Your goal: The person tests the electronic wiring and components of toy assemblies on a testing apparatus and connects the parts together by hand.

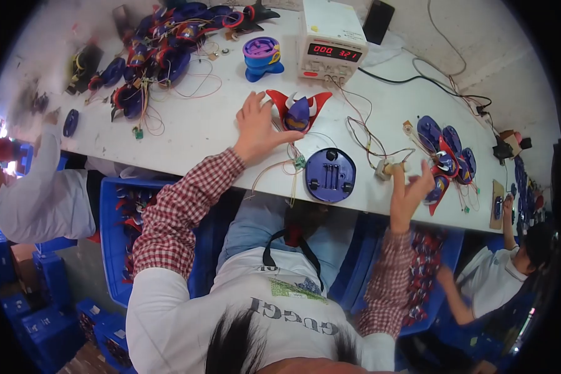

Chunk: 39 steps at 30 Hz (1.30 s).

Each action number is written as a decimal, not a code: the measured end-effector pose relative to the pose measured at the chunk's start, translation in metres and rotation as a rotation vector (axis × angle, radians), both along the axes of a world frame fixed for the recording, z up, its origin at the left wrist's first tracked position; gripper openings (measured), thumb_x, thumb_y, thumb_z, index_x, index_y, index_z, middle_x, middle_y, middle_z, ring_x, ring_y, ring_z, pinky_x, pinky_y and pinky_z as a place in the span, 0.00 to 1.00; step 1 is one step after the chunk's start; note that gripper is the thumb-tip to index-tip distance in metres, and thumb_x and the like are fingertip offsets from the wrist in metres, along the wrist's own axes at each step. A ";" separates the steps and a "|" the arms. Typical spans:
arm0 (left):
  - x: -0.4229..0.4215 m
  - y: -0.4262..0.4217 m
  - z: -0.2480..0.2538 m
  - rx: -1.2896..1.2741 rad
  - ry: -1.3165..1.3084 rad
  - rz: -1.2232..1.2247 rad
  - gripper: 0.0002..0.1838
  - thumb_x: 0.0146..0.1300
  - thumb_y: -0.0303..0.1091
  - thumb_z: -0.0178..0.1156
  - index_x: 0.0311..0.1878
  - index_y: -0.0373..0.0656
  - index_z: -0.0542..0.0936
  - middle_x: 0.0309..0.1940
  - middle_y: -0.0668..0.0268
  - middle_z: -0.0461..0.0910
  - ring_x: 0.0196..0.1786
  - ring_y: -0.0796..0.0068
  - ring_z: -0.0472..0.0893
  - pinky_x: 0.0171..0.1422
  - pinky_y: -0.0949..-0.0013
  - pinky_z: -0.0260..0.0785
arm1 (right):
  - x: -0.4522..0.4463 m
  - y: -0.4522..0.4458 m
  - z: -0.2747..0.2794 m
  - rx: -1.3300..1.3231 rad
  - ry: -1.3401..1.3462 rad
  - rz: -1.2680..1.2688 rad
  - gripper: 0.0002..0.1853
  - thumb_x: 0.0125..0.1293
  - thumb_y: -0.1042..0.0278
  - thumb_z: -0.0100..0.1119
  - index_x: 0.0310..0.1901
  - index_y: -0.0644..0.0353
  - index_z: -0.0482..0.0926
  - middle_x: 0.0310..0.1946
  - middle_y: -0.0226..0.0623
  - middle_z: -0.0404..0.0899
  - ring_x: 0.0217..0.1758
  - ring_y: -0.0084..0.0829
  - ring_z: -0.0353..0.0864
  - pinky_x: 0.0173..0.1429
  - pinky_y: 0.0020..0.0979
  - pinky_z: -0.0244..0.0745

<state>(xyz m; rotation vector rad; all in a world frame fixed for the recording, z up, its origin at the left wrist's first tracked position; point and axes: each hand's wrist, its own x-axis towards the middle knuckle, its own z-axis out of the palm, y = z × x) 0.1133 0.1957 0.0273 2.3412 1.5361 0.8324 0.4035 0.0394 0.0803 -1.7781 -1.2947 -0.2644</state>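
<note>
My left hand point(255, 128) rests on the white table with its fingers and thumb spread. Its thumb reaches to the lower edge of a red, purple and white horned toy part point(298, 113), and nothing is gripped. Thin wires run from that part to a small green circuit board point(300, 163). A round dark purple base with a battery compartment point(330, 175) lies between my hands. My right hand point(410, 194) is held over the table's near edge, fingers apart. One fingertip is at a small metal and tan piece point(383, 169) with wires; whether it touches is unclear.
A power supply with a red display point(332, 53) stands at the back, beside a blue and purple toy base point(262, 57). Wired toy parts are heaped at the left point(162, 50) and right point(447, 156). Blue bins point(110, 249) flank my lap. Co-workers sit on both sides.
</note>
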 end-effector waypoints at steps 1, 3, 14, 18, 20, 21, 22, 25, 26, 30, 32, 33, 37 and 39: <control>0.007 0.005 -0.001 -0.002 -0.011 0.007 0.49 0.42 0.67 0.68 0.56 0.31 0.72 0.63 0.43 0.63 0.69 0.46 0.57 0.68 0.46 0.49 | -0.016 -0.011 0.011 -0.080 0.069 -0.005 0.29 0.63 0.67 0.62 0.63 0.66 0.63 0.58 0.45 0.62 0.49 0.32 0.62 0.52 0.29 0.64; 0.014 0.009 -0.002 -0.060 0.030 0.033 0.49 0.41 0.68 0.67 0.55 0.31 0.73 0.64 0.42 0.62 0.70 0.44 0.55 0.68 0.44 0.47 | -0.071 -0.009 0.033 -0.063 -0.084 0.303 0.24 0.60 0.69 0.63 0.58 0.63 0.70 0.52 0.43 0.70 0.47 0.36 0.66 0.51 0.32 0.64; 0.027 0.018 -0.014 0.144 -0.199 0.136 0.36 0.38 0.59 0.69 0.47 0.42 0.79 0.55 0.55 0.70 0.61 0.49 0.65 0.65 0.49 0.53 | -0.157 0.053 -0.031 -0.381 -0.601 0.469 0.20 0.50 0.66 0.65 0.47 0.60 0.76 0.36 0.41 0.72 0.41 0.42 0.69 0.47 0.41 0.63; 0.000 0.011 0.026 -0.003 -0.394 0.069 0.37 0.36 0.54 0.74 0.48 0.40 0.79 0.48 0.55 0.75 0.51 0.55 0.72 0.61 0.57 0.60 | -0.157 0.064 -0.014 -0.387 -0.370 0.622 0.14 0.52 0.69 0.64 0.41 0.60 0.76 0.35 0.41 0.71 0.38 0.41 0.70 0.45 0.38 0.65; -0.003 -0.006 0.040 -0.225 -0.577 -0.072 0.36 0.35 0.51 0.76 0.47 0.39 0.79 0.43 0.56 0.77 0.46 0.59 0.74 0.59 0.63 0.64 | -0.143 0.049 -0.003 -0.418 -0.193 0.707 0.11 0.53 0.71 0.64 0.38 0.61 0.77 0.35 0.41 0.71 0.36 0.40 0.70 0.42 0.36 0.67; -0.004 -0.014 0.045 -0.265 -0.648 -0.071 0.35 0.34 0.47 0.77 0.47 0.37 0.80 0.40 0.58 0.78 0.43 0.63 0.75 0.55 0.66 0.66 | -0.139 0.042 0.010 -0.412 -0.023 0.751 0.09 0.54 0.72 0.64 0.37 0.61 0.77 0.35 0.41 0.71 0.34 0.38 0.71 0.40 0.33 0.68; -0.006 -0.021 0.050 -0.323 -0.722 -0.082 0.34 0.34 0.44 0.78 0.46 0.36 0.80 0.37 0.59 0.79 0.40 0.67 0.76 0.52 0.69 0.69 | -0.134 0.038 0.024 -0.403 0.148 0.771 0.07 0.55 0.73 0.64 0.36 0.62 0.77 0.35 0.40 0.71 0.32 0.36 0.71 0.38 0.31 0.69; -0.005 -0.033 0.068 -0.666 -1.011 -0.316 0.30 0.41 0.37 0.76 0.49 0.35 0.79 0.38 0.61 0.81 0.38 0.71 0.77 0.47 0.73 0.72 | -0.103 0.022 0.061 -0.681 0.597 0.687 0.09 0.56 0.73 0.65 0.38 0.63 0.78 0.37 0.39 0.73 0.30 0.34 0.72 0.36 0.28 0.70; -0.004 -0.037 0.073 -0.794 -1.051 -0.357 0.29 0.43 0.35 0.75 0.49 0.35 0.78 0.39 0.61 0.81 0.37 0.72 0.77 0.47 0.74 0.71 | -0.093 0.012 0.058 -0.687 0.611 0.616 0.09 0.56 0.73 0.65 0.38 0.63 0.78 0.37 0.39 0.73 0.30 0.34 0.72 0.36 0.28 0.70; 0.024 -0.055 0.063 -0.905 -0.962 -0.458 0.28 0.48 0.26 0.71 0.55 0.34 0.75 0.43 0.60 0.81 0.38 0.73 0.78 0.47 0.75 0.72 | -0.058 0.002 0.008 -0.617 0.523 0.472 0.10 0.55 0.71 0.65 0.38 0.63 0.78 0.41 0.39 0.73 0.36 0.35 0.72 0.43 0.29 0.69; 0.039 -0.056 0.022 -0.786 -0.780 -0.474 0.29 0.46 0.30 0.74 0.53 0.34 0.76 0.42 0.60 0.81 0.39 0.72 0.78 0.48 0.72 0.73 | -0.052 0.001 -0.020 -0.258 -0.083 0.413 0.10 0.55 0.71 0.64 0.38 0.63 0.78 0.45 0.42 0.71 0.44 0.36 0.71 0.50 0.31 0.67; 0.041 -0.064 0.029 -0.632 -0.570 -0.407 0.32 0.42 0.41 0.76 0.49 0.35 0.76 0.40 0.59 0.79 0.41 0.67 0.76 0.53 0.66 0.70 | -0.051 0.000 -0.032 -0.268 -0.004 0.393 0.13 0.56 0.71 0.62 0.44 0.64 0.76 0.48 0.45 0.69 0.49 0.40 0.69 0.56 0.35 0.64; 0.052 -0.074 -0.003 -0.124 -0.447 -0.351 0.36 0.36 0.57 0.73 0.42 0.38 0.78 0.43 0.53 0.73 0.45 0.55 0.68 0.58 0.59 0.62 | -0.036 0.011 -0.074 -0.272 0.085 0.424 0.28 0.56 0.73 0.60 0.59 0.68 0.66 0.52 0.52 0.69 0.51 0.48 0.70 0.61 0.37 0.65; 0.055 -0.081 -0.009 -0.171 -0.475 -0.265 0.38 0.33 0.58 0.74 0.43 0.38 0.78 0.51 0.47 0.69 0.51 0.48 0.69 0.59 0.57 0.63 | -0.043 0.016 -0.064 -0.226 0.499 0.474 0.25 0.60 0.73 0.58 0.59 0.67 0.66 0.51 0.50 0.71 0.50 0.42 0.73 0.59 0.35 0.67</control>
